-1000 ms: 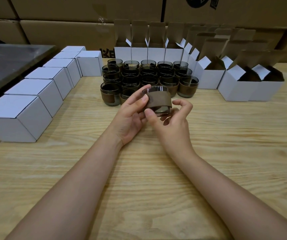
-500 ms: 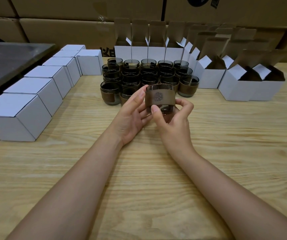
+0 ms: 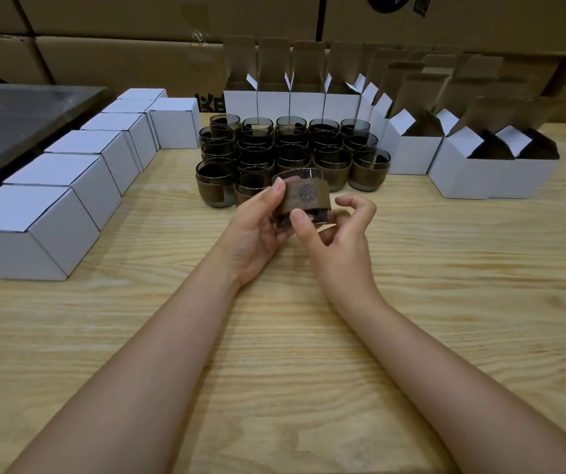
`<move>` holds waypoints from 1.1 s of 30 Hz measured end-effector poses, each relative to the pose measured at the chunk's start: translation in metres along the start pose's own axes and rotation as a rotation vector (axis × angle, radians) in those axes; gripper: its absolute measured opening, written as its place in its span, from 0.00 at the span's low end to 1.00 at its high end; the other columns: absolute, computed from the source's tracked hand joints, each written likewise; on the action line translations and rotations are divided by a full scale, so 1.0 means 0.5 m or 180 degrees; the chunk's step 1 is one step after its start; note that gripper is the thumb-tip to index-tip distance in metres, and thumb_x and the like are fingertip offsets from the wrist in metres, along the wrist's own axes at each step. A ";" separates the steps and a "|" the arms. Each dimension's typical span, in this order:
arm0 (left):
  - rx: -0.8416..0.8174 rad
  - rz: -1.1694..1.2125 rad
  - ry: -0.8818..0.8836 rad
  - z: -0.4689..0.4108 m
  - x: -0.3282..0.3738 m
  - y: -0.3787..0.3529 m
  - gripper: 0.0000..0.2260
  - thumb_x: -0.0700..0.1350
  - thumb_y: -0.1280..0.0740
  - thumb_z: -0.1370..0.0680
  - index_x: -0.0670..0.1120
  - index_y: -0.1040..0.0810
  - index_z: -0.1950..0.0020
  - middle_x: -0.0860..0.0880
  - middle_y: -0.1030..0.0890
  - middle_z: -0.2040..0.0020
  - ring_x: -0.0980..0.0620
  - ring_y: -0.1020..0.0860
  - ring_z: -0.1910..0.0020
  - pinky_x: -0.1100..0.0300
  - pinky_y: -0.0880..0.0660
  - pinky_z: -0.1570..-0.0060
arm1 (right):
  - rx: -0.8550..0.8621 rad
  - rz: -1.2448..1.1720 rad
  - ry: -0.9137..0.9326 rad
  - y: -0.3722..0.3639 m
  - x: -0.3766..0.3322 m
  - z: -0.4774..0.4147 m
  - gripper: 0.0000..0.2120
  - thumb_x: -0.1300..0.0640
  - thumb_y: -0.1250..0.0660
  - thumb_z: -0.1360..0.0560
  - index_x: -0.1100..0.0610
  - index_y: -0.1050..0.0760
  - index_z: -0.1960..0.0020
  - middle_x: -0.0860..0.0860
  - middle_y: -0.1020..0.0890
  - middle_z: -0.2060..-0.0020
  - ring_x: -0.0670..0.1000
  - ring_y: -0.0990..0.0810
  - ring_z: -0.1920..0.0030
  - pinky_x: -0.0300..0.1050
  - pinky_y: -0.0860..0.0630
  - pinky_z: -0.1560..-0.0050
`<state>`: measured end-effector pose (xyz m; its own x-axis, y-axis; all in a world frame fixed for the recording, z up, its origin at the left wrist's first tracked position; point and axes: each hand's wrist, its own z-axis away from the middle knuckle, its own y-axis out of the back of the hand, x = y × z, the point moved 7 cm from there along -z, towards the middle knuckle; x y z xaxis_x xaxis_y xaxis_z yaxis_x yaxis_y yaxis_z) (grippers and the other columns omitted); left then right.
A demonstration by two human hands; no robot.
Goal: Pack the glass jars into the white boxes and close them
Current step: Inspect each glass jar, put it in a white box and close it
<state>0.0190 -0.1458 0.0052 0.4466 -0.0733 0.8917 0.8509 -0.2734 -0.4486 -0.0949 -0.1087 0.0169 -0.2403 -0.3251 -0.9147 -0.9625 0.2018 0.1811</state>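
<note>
Head view: both hands [image 3: 254, 234] around jar [image 3: 306, 197]

From where I stand, a pale, pine-grained wooden table [image 3: 302, 388] fills the near ground from 3 o'clock round to 9 o'clock, its grain running side to side. Along the far side, from 10 to 2 o'clock, large brown corrugated cardboard cartons [image 3: 121, 59] are stacked like a wall. One at 1 o'clock bears a black printed mark [image 3: 394, 3], cut off at the top. Another near 12 o'clock shows black lettering [image 3: 210, 103] low down, partly hidden. At 10 o'clock a dark grey flat metal surface [image 3: 15, 124] lies beside the table's edge, with a dull sheen under soft, even light.
</note>
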 end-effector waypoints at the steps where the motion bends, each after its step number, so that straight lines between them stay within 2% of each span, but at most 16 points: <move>1: 0.0004 -0.0023 -0.0023 0.001 0.001 0.000 0.20 0.53 0.36 0.26 0.43 0.24 0.38 0.43 0.19 0.44 0.45 0.21 0.43 0.49 0.27 0.37 | 0.0043 0.0075 0.0022 0.003 -0.004 0.001 0.31 0.40 0.30 0.34 0.48 0.45 0.43 0.53 0.22 0.52 0.39 0.23 0.67 0.31 0.28 0.64; 3: -0.0016 -0.0050 -0.0068 0.003 0.003 -0.003 0.20 0.51 0.36 0.25 0.42 0.25 0.37 0.41 0.19 0.44 0.45 0.20 0.44 0.50 0.23 0.41 | 0.0072 0.0197 0.0014 0.004 -0.009 0.002 0.36 0.35 0.28 0.39 0.47 0.45 0.43 0.51 0.22 0.52 0.39 0.22 0.65 0.34 0.26 0.61; 6: -0.0083 -0.0098 -0.0118 0.006 0.004 -0.011 0.17 0.48 0.36 0.25 0.42 0.23 0.40 0.40 0.19 0.45 0.44 0.19 0.46 0.52 0.21 0.44 | 0.0091 0.0394 0.0016 0.005 -0.009 0.004 0.35 0.35 0.29 0.40 0.46 0.44 0.44 0.48 0.21 0.54 0.48 0.19 0.60 0.47 0.22 0.55; 7: -0.0070 -0.0127 -0.0125 0.007 0.005 -0.012 0.17 0.48 0.36 0.25 0.41 0.24 0.39 0.39 0.19 0.44 0.43 0.20 0.45 0.50 0.23 0.42 | 0.0105 0.0436 0.0057 0.005 -0.010 0.004 0.33 0.36 0.29 0.39 0.47 0.43 0.44 0.47 0.20 0.56 0.48 0.19 0.60 0.47 0.22 0.55; 9: -0.0025 -0.0185 -0.0123 0.007 0.005 -0.011 0.21 0.47 0.36 0.25 0.37 0.27 0.36 0.37 0.22 0.41 0.40 0.23 0.42 0.46 0.26 0.38 | 0.0124 0.0431 0.0122 0.006 -0.011 0.003 0.31 0.38 0.29 0.37 0.48 0.42 0.44 0.45 0.20 0.58 0.45 0.19 0.63 0.38 0.24 0.59; 11: 0.0002 -0.0184 -0.0086 0.007 0.003 -0.010 0.23 0.49 0.36 0.25 0.38 0.28 0.34 0.37 0.23 0.39 0.40 0.24 0.39 0.43 0.29 0.34 | 0.0099 0.0371 0.0114 0.006 -0.009 0.001 0.29 0.41 0.28 0.34 0.48 0.42 0.44 0.44 0.20 0.56 0.43 0.18 0.61 0.33 0.25 0.60; 14: 0.0017 -0.0150 0.0007 0.006 0.003 -0.010 0.23 0.56 0.37 0.26 0.45 0.25 0.36 0.43 0.19 0.43 0.44 0.22 0.41 0.45 0.30 0.33 | 0.0074 0.0179 0.0018 0.007 0.002 -0.004 0.25 0.47 0.28 0.29 0.49 0.42 0.43 0.43 0.20 0.56 0.40 0.18 0.59 0.33 0.24 0.58; 18: -0.0051 -0.0229 0.0075 0.006 0.002 -0.012 0.29 0.59 0.40 0.25 0.44 0.30 0.30 0.44 0.18 0.44 0.47 0.21 0.42 0.52 0.26 0.39 | 0.0093 -0.0167 -0.0107 0.011 0.012 -0.012 0.21 0.49 0.31 0.25 0.51 0.41 0.42 0.48 0.19 0.53 0.36 0.19 0.59 0.27 0.28 0.61; 21: -0.0097 -0.0171 0.0093 0.007 0.003 -0.018 0.28 0.57 0.40 0.25 0.42 0.29 0.31 0.45 0.17 0.48 0.49 0.19 0.47 0.58 0.22 0.49 | -0.0006 -0.0343 -0.0211 0.004 0.017 -0.015 0.19 0.42 0.36 0.26 0.47 0.41 0.44 0.50 0.18 0.52 0.43 0.17 0.55 0.30 0.26 0.58; 24: -0.0064 -0.0175 0.0034 0.007 0.005 -0.019 0.26 0.52 0.38 0.25 0.39 0.30 0.31 0.43 0.20 0.47 0.49 0.20 0.50 0.59 0.22 0.56 | -0.0138 -0.0443 -0.0202 -0.005 0.016 -0.015 0.17 0.39 0.40 0.29 0.45 0.41 0.47 0.49 0.17 0.55 0.46 0.16 0.57 0.38 0.22 0.55; 26: -0.0026 -0.0204 -0.0033 0.007 0.006 -0.016 0.25 0.50 0.37 0.25 0.39 0.29 0.31 0.42 0.21 0.46 0.50 0.21 0.51 0.59 0.22 0.58 | -0.0200 -0.0482 -0.0185 -0.009 0.018 -0.015 0.20 0.36 0.40 0.30 0.45 0.42 0.47 0.49 0.17 0.56 0.47 0.16 0.57 0.44 0.20 0.52; 30: 0.0088 -0.0208 -0.0094 0.007 0.007 -0.009 0.23 0.48 0.34 0.25 0.39 0.28 0.32 0.41 0.22 0.45 0.48 0.22 0.49 0.55 0.24 0.49 | -0.0210 -0.0397 -0.0148 -0.007 0.017 -0.014 0.22 0.31 0.43 0.34 0.43 0.41 0.48 0.48 0.18 0.56 0.46 0.17 0.56 0.44 0.21 0.51; 33: 0.0178 -0.0137 -0.0207 0.008 0.012 -0.005 0.23 0.46 0.32 0.27 0.41 0.28 0.33 0.45 0.19 0.47 0.50 0.19 0.51 0.55 0.24 0.47 | -0.0037 -0.0407 -0.0072 0.001 0.011 -0.014 0.24 0.34 0.36 0.31 0.45 0.41 0.45 0.45 0.21 0.56 0.42 0.20 0.63 0.37 0.24 0.58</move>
<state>0.0208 -0.1418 0.0116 0.4246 0.0004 0.9054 0.8830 -0.2210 -0.4140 -0.0977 -0.1170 0.0144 -0.1128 -0.3266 -0.9384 -0.9866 0.1492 0.0666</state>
